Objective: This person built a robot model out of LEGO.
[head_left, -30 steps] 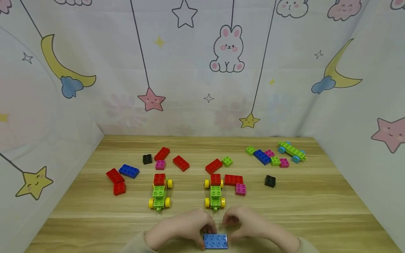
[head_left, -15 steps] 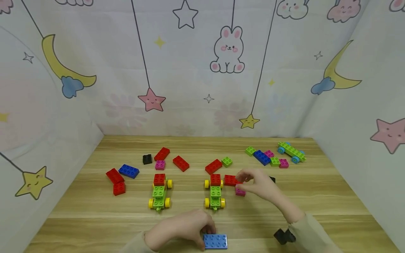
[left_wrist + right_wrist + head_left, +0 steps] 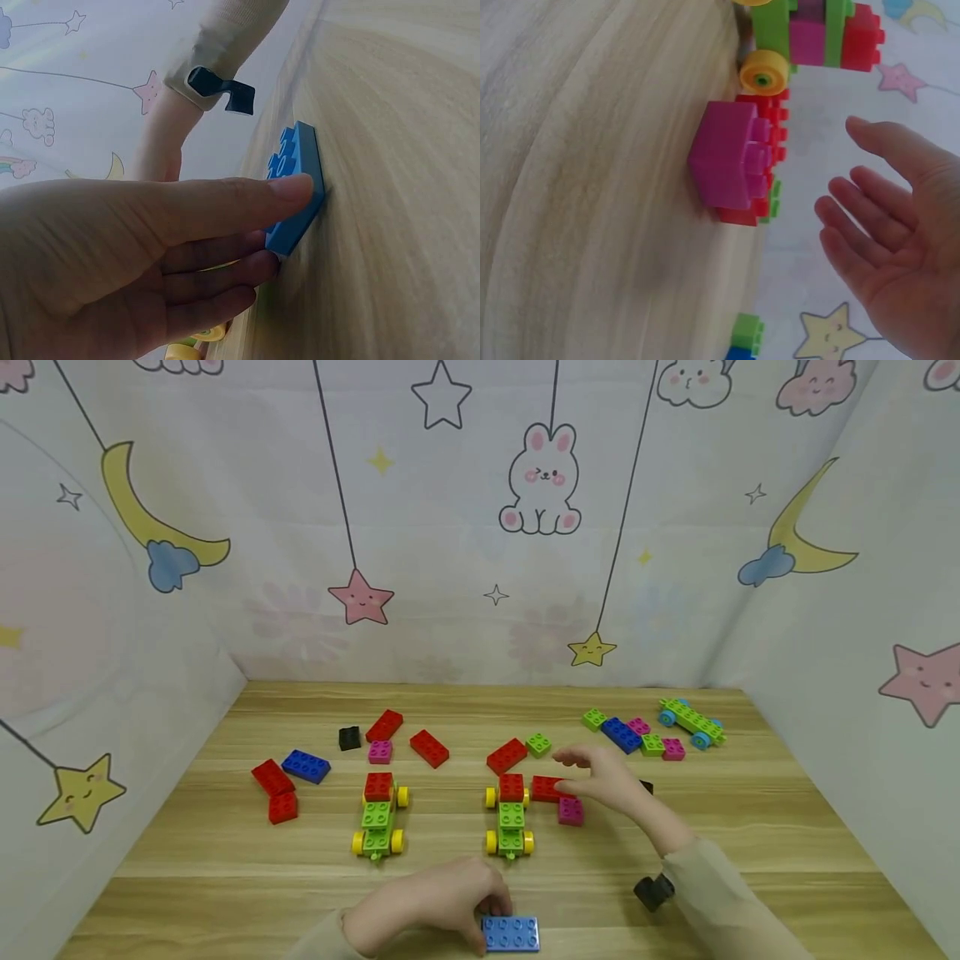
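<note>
My left hand [image 3: 453, 897] pinches a light blue eight-stud building brick [image 3: 512, 934] by its left end, at the front of the table. In the left wrist view the thumb lies along the near face of that blue brick [image 3: 296, 229], with fingertips on its other side. My right hand [image 3: 603, 781] hovers with loosely spread fingers, holding nothing. Below it lie a red brick [image 3: 543, 788], partly covered by the thumb in the head view, and a small pink brick [image 3: 571, 812]. In the right wrist view the hand [image 3: 892, 225] is apart from the pink brick [image 3: 724, 157].
Two brick cars with yellow wheels, a left one [image 3: 377, 815] and a right one [image 3: 511, 815], stand mid-table. A green chassis with blue wheels [image 3: 692, 718] sits back right near several bricks. More loose bricks lie left, including a blue one [image 3: 306, 766]. Behind hangs a printed curtain.
My right hand left the light blue brick and travelled forward and right, over the red and pink bricks, then slightly farther back. The left hand has stayed on the light blue brick.
</note>
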A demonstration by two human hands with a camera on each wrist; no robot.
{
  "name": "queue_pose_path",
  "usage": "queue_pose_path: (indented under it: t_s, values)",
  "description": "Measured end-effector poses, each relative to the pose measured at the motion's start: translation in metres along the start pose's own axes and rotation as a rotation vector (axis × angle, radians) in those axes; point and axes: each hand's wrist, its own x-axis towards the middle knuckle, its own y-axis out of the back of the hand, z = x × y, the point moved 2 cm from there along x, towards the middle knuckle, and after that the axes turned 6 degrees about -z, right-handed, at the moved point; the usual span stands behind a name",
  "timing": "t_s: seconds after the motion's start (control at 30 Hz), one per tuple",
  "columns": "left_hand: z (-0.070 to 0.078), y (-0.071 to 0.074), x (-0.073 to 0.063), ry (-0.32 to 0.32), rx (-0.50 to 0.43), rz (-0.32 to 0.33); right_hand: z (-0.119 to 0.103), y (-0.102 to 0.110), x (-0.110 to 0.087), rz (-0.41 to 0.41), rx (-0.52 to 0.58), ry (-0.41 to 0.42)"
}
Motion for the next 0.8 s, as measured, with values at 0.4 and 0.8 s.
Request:
queue_pose_path:
  t_s: [0.4,0.8]
  values:
    - [0.002,0.001,-0.001,0.001,-0.001,0.003,0.011,-0.015,0.015,-0.114,-0.03,-0.045]
    - [0.003,0.002,-0.001,-0.006,0.006,0.004,0.017,-0.024,0.024,-0.166,-0.049,-0.051]
